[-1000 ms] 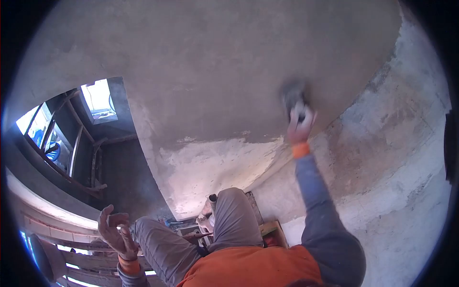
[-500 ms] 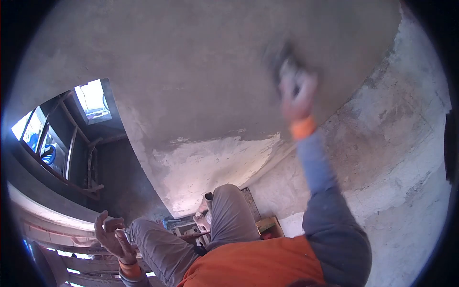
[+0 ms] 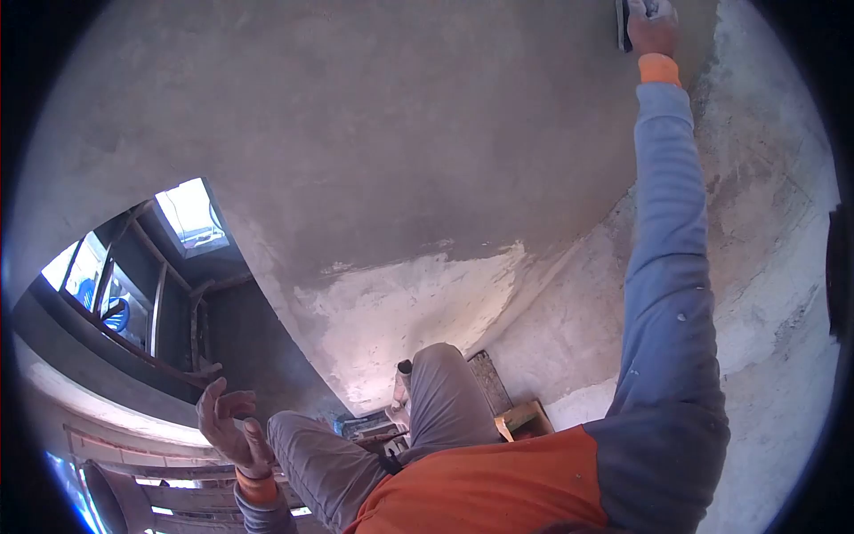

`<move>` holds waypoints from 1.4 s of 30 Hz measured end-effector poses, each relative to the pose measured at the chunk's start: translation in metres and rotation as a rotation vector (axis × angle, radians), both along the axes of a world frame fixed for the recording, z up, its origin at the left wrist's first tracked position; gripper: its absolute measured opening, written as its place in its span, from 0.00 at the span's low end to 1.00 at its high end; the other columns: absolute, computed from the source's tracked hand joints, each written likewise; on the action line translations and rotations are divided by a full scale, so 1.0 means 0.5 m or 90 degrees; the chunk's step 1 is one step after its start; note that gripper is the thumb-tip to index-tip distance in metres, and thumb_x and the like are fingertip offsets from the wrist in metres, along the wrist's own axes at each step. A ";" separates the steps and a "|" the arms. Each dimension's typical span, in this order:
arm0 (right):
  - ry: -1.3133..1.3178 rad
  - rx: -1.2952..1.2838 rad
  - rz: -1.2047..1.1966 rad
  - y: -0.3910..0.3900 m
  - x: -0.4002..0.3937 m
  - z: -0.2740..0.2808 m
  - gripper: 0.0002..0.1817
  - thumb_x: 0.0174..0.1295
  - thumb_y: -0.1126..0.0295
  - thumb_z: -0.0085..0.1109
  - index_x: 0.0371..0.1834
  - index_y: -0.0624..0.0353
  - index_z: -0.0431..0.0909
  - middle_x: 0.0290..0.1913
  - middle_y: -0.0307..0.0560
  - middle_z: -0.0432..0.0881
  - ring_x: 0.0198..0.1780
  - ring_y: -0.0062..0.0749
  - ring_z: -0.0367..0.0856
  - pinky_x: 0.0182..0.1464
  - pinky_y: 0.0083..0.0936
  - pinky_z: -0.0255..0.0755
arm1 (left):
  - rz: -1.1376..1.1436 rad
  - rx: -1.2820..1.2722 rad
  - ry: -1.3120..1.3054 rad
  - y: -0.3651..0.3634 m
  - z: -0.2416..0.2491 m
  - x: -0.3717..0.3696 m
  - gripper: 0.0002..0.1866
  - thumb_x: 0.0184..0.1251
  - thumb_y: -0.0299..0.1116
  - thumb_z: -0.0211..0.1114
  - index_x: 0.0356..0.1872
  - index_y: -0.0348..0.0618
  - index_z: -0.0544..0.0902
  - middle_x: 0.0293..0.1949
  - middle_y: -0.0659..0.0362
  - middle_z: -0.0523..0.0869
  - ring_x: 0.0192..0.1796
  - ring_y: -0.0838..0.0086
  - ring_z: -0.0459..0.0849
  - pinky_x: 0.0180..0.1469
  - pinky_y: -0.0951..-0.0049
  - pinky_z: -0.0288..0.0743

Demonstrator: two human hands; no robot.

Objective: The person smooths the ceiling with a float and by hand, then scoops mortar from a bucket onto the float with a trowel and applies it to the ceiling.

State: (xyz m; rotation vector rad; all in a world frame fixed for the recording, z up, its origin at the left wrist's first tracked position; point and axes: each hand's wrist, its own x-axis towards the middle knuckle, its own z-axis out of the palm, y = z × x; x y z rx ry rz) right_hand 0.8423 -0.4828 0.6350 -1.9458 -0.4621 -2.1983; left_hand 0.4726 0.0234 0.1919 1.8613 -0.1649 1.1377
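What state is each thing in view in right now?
Right hand: raised, closed.
Flat tool: gripped in the right hand, partly hidden.
Wall: coated grey across its upper part.
Pale patch: rough, not coated grey.
Side wall: blotchy, uneven in colour.
Left hand: half open, seemingly empty.
Trouser legs: bent.
Right sleeve: dotted with pale specks.

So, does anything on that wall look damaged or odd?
Yes, the pale patch below the grey coat. The border between them is ragged, so it looks rough and uneven. The right sleeve also has pale specks on it.
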 end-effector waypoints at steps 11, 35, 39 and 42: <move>0.309 -0.177 0.128 0.134 -0.139 -0.894 0.11 0.58 0.66 0.64 0.39 0.59 0.75 0.40 0.56 0.77 0.44 0.53 0.73 0.48 0.49 0.64 | 0.014 -0.047 0.033 -0.007 -0.014 -0.046 0.38 0.73 0.52 0.58 0.70 0.34 0.56 0.62 0.48 0.72 0.44 0.72 0.82 0.40 0.78 0.75; 0.311 0.028 0.274 0.121 -0.152 -0.868 0.13 0.63 0.66 0.60 0.45 0.63 0.74 0.36 0.57 0.78 0.43 0.55 0.77 0.53 0.48 0.68 | -0.032 0.045 0.002 -0.060 0.098 0.000 0.41 0.71 0.58 0.58 0.67 0.31 0.57 0.58 0.47 0.73 0.41 0.72 0.82 0.37 0.80 0.76; 0.124 0.454 0.206 0.027 -0.012 -0.707 0.14 0.66 0.62 0.60 0.40 0.64 0.75 0.38 0.57 0.77 0.41 0.49 0.76 0.46 0.40 0.69 | -0.031 0.066 -0.002 -0.049 0.101 -0.004 0.40 0.71 0.57 0.58 0.66 0.31 0.57 0.58 0.47 0.73 0.42 0.71 0.82 0.36 0.80 0.75; 0.048 0.452 0.185 0.148 -0.038 -0.500 0.21 0.66 0.51 0.60 0.39 0.61 0.75 0.41 0.53 0.76 0.44 0.47 0.76 0.48 0.41 0.69 | -0.058 0.074 -0.008 -0.057 0.116 0.009 0.38 0.72 0.55 0.58 0.65 0.32 0.58 0.58 0.46 0.73 0.42 0.71 0.82 0.37 0.79 0.75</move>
